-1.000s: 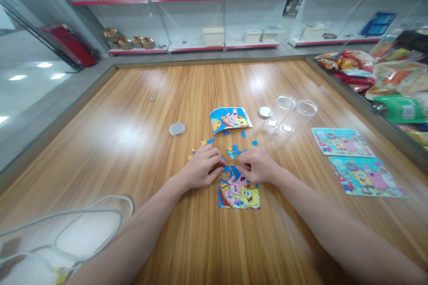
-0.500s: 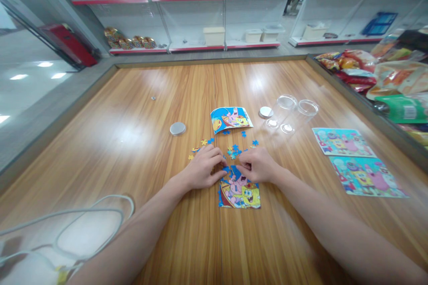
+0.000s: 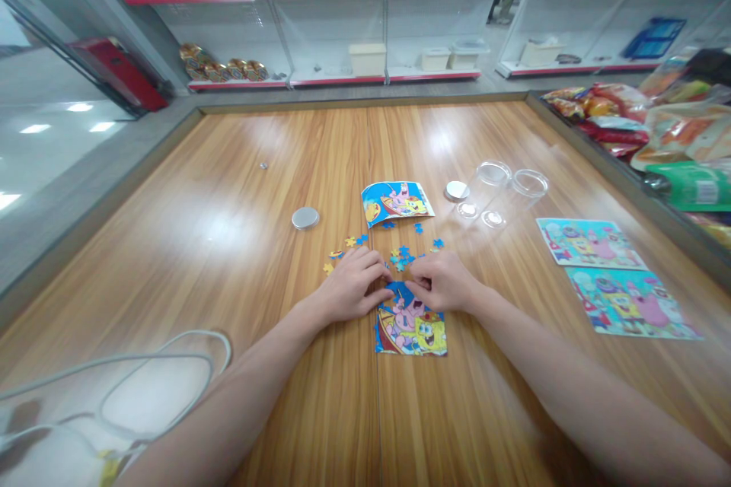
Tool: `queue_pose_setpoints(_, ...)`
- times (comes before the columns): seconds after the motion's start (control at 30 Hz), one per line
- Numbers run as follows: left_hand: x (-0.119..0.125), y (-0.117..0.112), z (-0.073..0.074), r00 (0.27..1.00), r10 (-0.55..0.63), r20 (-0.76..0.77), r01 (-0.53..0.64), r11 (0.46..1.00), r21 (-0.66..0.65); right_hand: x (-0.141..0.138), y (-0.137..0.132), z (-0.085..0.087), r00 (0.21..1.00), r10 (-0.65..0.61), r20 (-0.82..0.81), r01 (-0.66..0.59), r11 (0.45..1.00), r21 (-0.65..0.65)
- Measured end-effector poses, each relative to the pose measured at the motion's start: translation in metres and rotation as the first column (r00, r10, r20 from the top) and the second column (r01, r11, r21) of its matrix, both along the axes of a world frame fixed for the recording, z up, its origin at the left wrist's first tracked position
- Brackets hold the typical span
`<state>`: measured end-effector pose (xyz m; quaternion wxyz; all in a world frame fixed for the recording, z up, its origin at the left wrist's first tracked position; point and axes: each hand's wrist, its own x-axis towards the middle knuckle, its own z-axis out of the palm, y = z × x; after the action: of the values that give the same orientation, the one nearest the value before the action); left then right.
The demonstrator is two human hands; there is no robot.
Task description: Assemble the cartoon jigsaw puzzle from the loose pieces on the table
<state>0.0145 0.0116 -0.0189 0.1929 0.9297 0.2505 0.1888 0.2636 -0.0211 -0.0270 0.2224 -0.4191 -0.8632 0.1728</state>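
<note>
A partly assembled jigsaw puzzle (image 3: 412,331), showing a yellow square cartoon figure and a pink one, lies flat on the wooden table in front of me. At its upper left edge is my left hand (image 3: 354,285), fingers bent and thumb against the blue pieces. My right hand (image 3: 444,281) is curled closed at the upper right, thumb and forefinger pressed on the top edge. Just beyond, between the hands, lie loose blue puzzle pieces (image 3: 404,253). Yellow pieces (image 3: 350,242) are scattered past my left hand. A curved picture card (image 3: 397,202) with the same scene stands behind them.
Two clear plastic jars (image 3: 492,181) stand right of the card, beside a silver lid (image 3: 457,190). Another lid (image 3: 305,218) lies to the left. Two cartoon pictures (image 3: 633,300) lie at right. A white cable (image 3: 220,346) loops at lower left. Snack bags (image 3: 617,122) line the right edge.
Both hands stay at the puzzle's top edge with only slight finger movement. The left fingertips have shifted slightly towards the right hand; the whole view has shifted a little.
</note>
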Motion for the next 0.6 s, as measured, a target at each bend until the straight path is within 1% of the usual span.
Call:
queue_pose_setpoints(0.17,-0.0002,-0.0001,-0.0005,1.000,0.004,0.019,-0.004,1.000,0.000,-0.0004,0.0004,0.0017,1.000,-0.003,-0.002,0.003,1.000,0.001)
queue_pose_setpoints(0.27,-0.0019,-0.0018,0.0033,0.994,0.013,0.108,-0.013,1.000,-0.001,-0.0003,0.0003,0.0022,1.000,0.001,-0.004,-0.001,1.000,0.003)
queue_pose_setpoints(0.33,-0.0032,-0.0031,0.0057,0.988,0.001,0.152,-0.004,1.000,0.021,-0.0002,0.0001,0.0023,1.000,0.002,-0.004,-0.002,1.000,0.004)
queue_pose_setpoints(0.37,-0.0037,-0.0036,0.0063,0.989,-0.016,0.149,0.010,0.999,0.041,-0.0001,0.0000,0.0022,1.000,0.002,-0.005,-0.002,1.000,0.005)
queue_pose_setpoints(0.47,-0.0046,-0.0037,0.0053,0.996,-0.059,0.068,0.053,0.995,0.085,-0.0001,-0.0004,0.0019,1.000,-0.001,-0.006,0.001,1.000,0.006)
queue_pose_setpoints(0.6,-0.0049,-0.0019,0.0019,0.997,-0.064,0.033,0.060,0.993,0.105,-0.0001,-0.0005,0.0012,1.000,-0.001,-0.005,0.001,1.000,0.007)
